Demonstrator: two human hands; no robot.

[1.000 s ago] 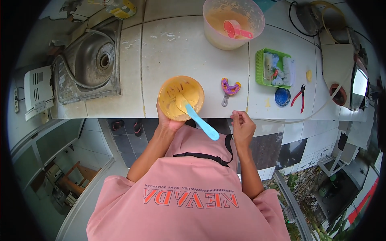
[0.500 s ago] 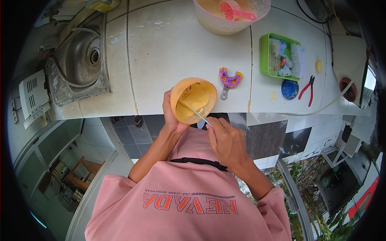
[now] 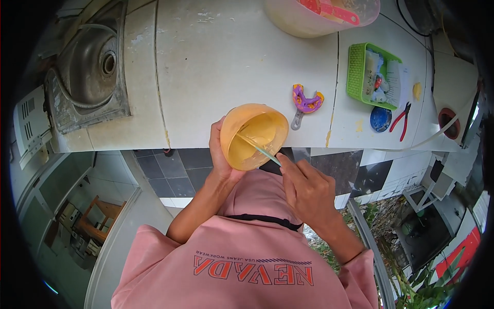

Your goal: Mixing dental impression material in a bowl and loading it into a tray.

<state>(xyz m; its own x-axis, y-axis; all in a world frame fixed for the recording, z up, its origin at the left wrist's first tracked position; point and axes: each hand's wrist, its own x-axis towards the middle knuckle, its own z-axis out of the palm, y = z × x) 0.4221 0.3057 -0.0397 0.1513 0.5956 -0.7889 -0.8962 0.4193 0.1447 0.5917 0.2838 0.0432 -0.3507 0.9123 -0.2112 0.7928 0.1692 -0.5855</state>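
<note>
My left hand (image 3: 220, 154) cups a yellow-orange mixing bowl (image 3: 230, 125) from its left side, fingers wrapped round the outside. The bowl is tilted, its mouth turned toward my right, just at the counter's front edge. Pale yellow paste (image 3: 239, 154) coats its inner wall. My right hand (image 3: 310, 189) is closed on the handle of a slim pale green spatula (image 3: 268, 156), whose far end reaches inside the bowl. On the counter right of the bowl lies a dental impression tray (image 3: 307, 103) with purple and yellow material and a grey handle.
A white tiled counter (image 3: 216, 67) stretches ahead, with a metal sink (image 3: 85, 67) at left. A translucent tub (image 3: 303, 23) holds a pink scoop (image 3: 339, 14). At right are a green basket (image 3: 356, 74), a blue round lid (image 3: 381, 119), and red-handled pliers (image 3: 400, 123).
The view has shifted, so the counter things appear farther right and the sink farther left. My right hand and the spatula have moved slightly down and right; the bowl stays held.
</note>
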